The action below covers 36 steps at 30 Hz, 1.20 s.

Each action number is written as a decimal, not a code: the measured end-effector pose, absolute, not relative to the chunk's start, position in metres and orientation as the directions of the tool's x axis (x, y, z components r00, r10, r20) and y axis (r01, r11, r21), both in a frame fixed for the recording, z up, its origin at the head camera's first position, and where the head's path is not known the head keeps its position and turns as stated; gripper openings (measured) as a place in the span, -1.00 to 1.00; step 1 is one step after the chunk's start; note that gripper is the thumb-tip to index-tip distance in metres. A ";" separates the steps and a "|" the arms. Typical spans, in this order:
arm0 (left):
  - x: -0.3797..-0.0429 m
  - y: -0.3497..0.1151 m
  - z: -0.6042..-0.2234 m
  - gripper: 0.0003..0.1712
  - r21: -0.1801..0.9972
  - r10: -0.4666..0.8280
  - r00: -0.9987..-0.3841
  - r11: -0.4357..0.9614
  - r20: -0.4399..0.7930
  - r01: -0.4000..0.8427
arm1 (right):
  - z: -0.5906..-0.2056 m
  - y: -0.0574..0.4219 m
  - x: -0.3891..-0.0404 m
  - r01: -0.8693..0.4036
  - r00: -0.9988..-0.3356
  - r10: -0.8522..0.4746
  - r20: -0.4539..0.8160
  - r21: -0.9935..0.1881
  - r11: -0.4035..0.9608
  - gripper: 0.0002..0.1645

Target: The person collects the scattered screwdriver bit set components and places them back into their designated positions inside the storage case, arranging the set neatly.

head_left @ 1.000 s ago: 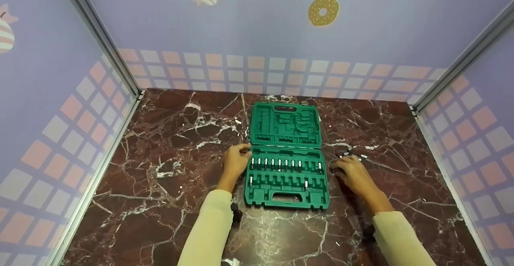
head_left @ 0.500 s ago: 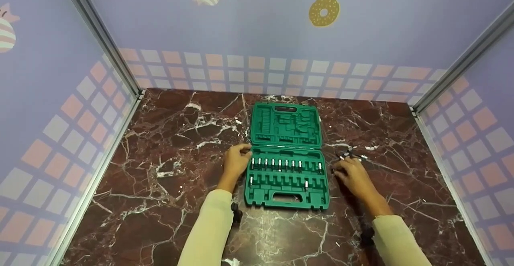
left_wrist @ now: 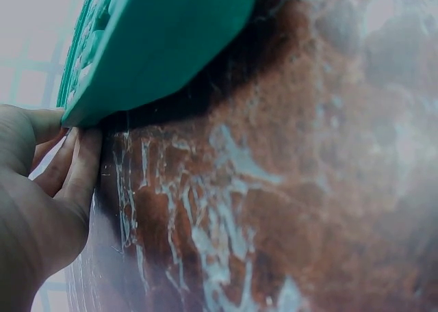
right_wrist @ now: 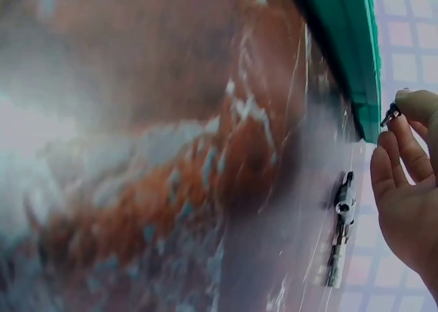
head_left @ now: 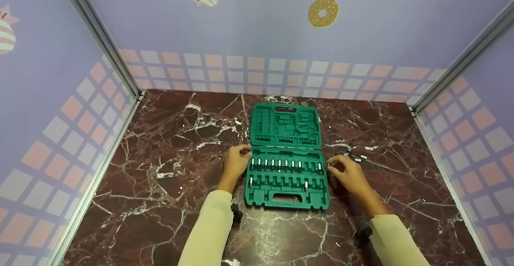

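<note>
A green plastic socket case (head_left: 257, 197) lies open on the table, lid folded back. Silver bit sockets (head_left: 280, 163) stand in a row in its lower half, among several bare slots. My left hand (head_left: 236, 162) holds the case's left edge, thumb on the rim and fingers against the side in the left wrist view. Close to the case's right edge, my right hand (head_left: 348, 173) pinches a small dark metal bit socket (right_wrist: 391, 113) between thumb and fingertip. Beyond that hand lie more loose bit sockets (head_left: 358, 158) on the table.
The dark red marbled tabletop (head_left: 180, 226) extends around the case. A patterned lilac wall (head_left: 257, 29) closes the back, and side panels (head_left: 40, 109) with metal corner posts stand left and right.
My right hand has left the loose bit sockets and moved slightly left to the case's right edge, now pinching one. The left hand has stayed in place.
</note>
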<state>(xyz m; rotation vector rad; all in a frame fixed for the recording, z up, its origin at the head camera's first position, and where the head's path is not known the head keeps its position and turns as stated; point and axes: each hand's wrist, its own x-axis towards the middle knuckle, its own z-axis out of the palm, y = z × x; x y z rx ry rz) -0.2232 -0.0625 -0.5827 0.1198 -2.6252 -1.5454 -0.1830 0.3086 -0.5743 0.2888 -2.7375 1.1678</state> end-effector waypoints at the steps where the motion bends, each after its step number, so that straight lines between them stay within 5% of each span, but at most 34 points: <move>1: -0.223 -0.062 -0.583 -0.76 0.876 -0.114 -0.993 0.482 0.039 -0.021 | -0.573 0.307 -0.183 -0.226 -0.973 -0.116 0.201 -0.709 0.669 -0.81; 23: -0.222 -0.063 -0.584 -0.74 0.871 -0.105 -0.994 0.490 0.030 -0.026 | -0.555 0.271 -0.190 -0.152 -0.981 -0.190 0.043 -0.777 0.611 -0.85; 36: -0.222 -0.063 -0.581 -0.74 0.863 -0.113 -0.993 0.505 0.036 -0.026 | -0.554 0.255 -0.198 -0.172 -0.974 -0.225 0.016 -0.698 0.695 -0.86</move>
